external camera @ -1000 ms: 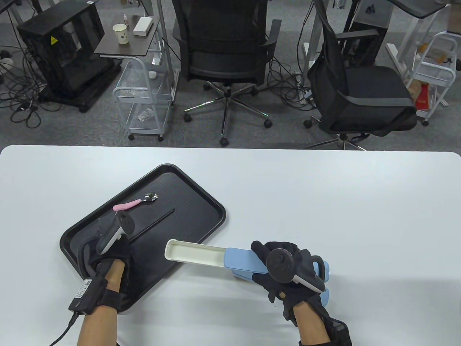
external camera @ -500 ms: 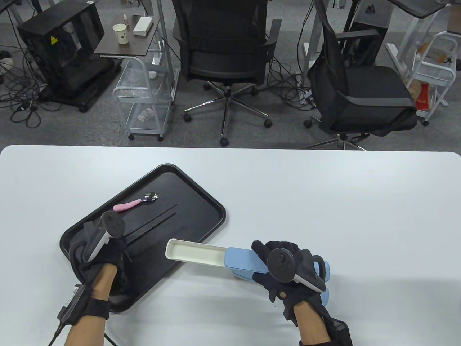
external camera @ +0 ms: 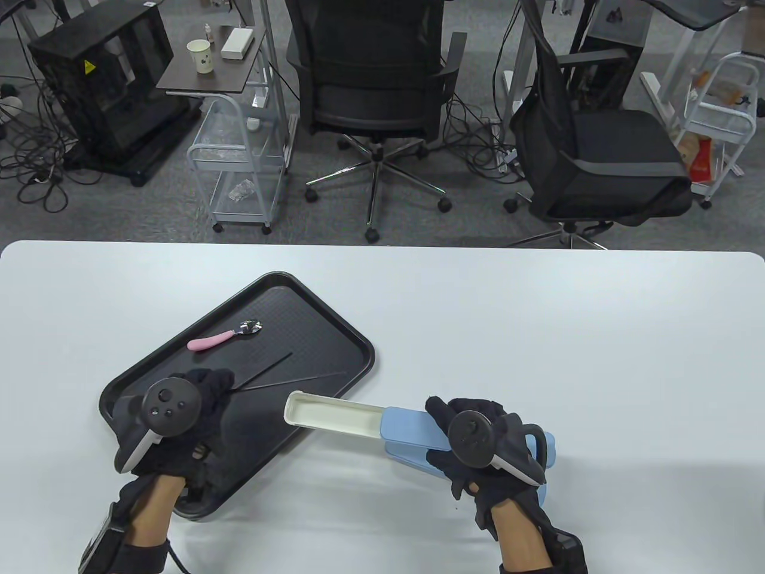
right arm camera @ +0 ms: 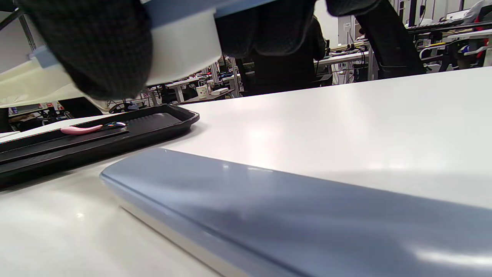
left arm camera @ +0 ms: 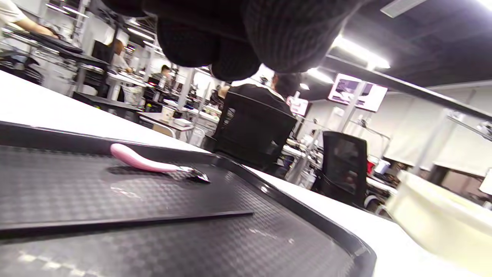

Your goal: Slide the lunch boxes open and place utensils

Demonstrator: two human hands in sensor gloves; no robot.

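Observation:
My right hand (external camera: 472, 445) grips a blue lunch box (external camera: 415, 429) and holds it just above the table. Its cream inner drawer (external camera: 331, 414) is slid out to the left and is empty. A second blue lunch box (right arm camera: 269, 207) lies shut on the table under it. On the black tray (external camera: 334, 326) lie a pink-handled spoon (external camera: 224, 336) and two black chopsticks (external camera: 263, 372), splayed apart. My left hand (external camera: 200, 391) is over their near ends with fingers (left arm camera: 230, 42) curled. Whether it pinches the chopsticks is hidden.
The white table (external camera: 538, 323) stretches wide to the right and far side of the tray. Office chairs (external camera: 373, 89) and carts stand beyond the table's far edge.
My left hand has rolled palm-down and shifted toward the chopsticks' near ends. The chopsticks have gone from parallel to splayed. My right hand and the lunch box have drifted slightly right.

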